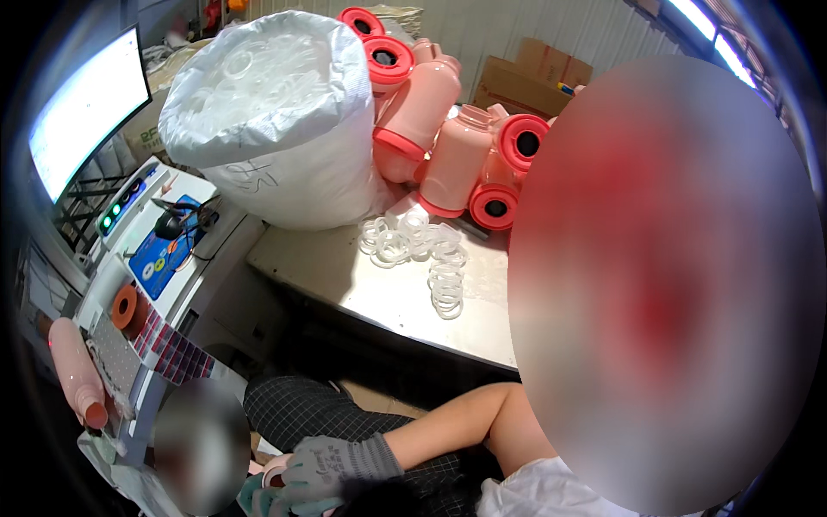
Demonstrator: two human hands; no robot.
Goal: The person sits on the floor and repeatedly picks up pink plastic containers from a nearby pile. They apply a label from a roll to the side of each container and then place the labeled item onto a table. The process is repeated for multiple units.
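Note:
My right hand point(336, 470), in a grey glove with teal palm side, is closed at the lower edge around a pink piece with a dark reddish opening point(276, 472). It looks like a pink bottle or jar, mostly covered by the glove. Teal glove fingers point(253, 495) curl against its left side and appear to be my left hand; the rest of that hand is out of sight. Below both hands lies a lap in dark checked trousers point(323, 409). A blurred patch covers the area just left of the hands.
A white table point(379, 297) holds a white sack point(284, 177) of clear rings, loose rings point(446, 280), and several pink-red bottles point(457, 159). At left stand a machine with a control panel point(164, 250), a screen point(90, 108) and a pink bottle point(76, 366). A large blur hides the right.

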